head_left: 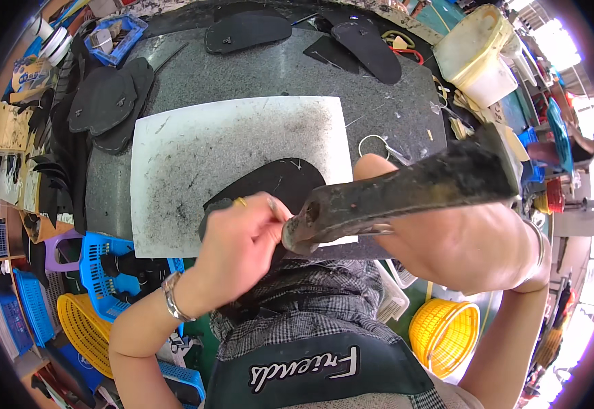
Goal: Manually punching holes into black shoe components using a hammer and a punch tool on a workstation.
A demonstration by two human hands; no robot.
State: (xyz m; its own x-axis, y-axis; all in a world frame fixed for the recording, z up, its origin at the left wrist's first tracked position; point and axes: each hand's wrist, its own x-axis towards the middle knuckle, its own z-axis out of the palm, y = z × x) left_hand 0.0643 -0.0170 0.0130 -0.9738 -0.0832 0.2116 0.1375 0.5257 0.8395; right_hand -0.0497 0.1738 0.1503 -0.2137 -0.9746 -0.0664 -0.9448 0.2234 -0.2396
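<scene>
Nearest is a long, worn black tool of hammer-like shape (406, 184), passing across the front of the right hand (450, 245), which is curled and holds it. By its narrow left end, the left hand (242, 238) has its fingertips pressed narrowly together; what they pinch cannot be told. Beyond, a rounded, flat black piece (276, 178) lies on a stained white rectangular board (235, 129) upon the speckled grey counter (399, 112). Farther, a dark flat rounded panel (248, 32) lies near the counter's far edge.
</scene>
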